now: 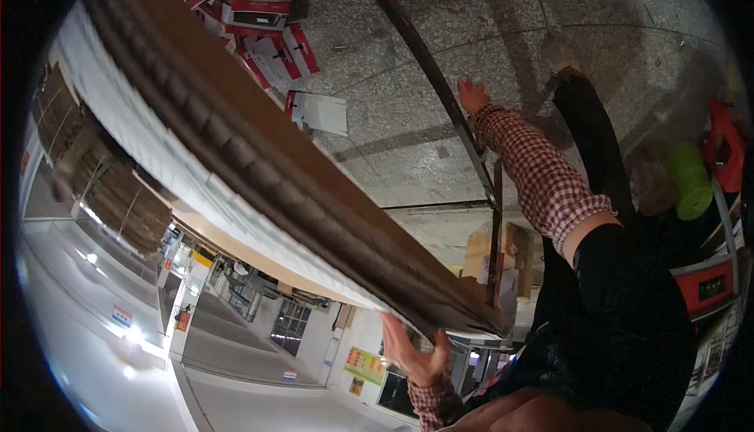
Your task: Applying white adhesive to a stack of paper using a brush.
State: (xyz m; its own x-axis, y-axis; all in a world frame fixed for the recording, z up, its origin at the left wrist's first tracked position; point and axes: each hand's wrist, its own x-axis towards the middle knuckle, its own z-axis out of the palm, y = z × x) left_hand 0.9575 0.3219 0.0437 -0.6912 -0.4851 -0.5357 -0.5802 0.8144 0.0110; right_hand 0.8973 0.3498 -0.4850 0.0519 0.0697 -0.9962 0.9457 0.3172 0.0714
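Note:
A tall stack of brown and white cardboard sheets (259, 157) slants across the view from upper left to lower middle, its layered edge blurred. My left hand (414, 357) is at its lower end, the fingers on the white side and the thumb apart on the brown side, gripping the edge. My right arm, in a checkered oversleeve, reaches out over the floor. My right hand (473, 96) is beside a dark metal bar (440, 78), its fingers partly apart and holding nothing I can see. Whether it touches the bar I cannot tell.
Red and white flattened cartons (271, 51) lie on the speckled floor, with one loose piece (318, 112) apart from them. Cardboard boxes (503, 255) stand past the metal frame. A green roll (689, 181) and red equipment (711, 287) are at right. A tied bundle (102, 161) is at far left.

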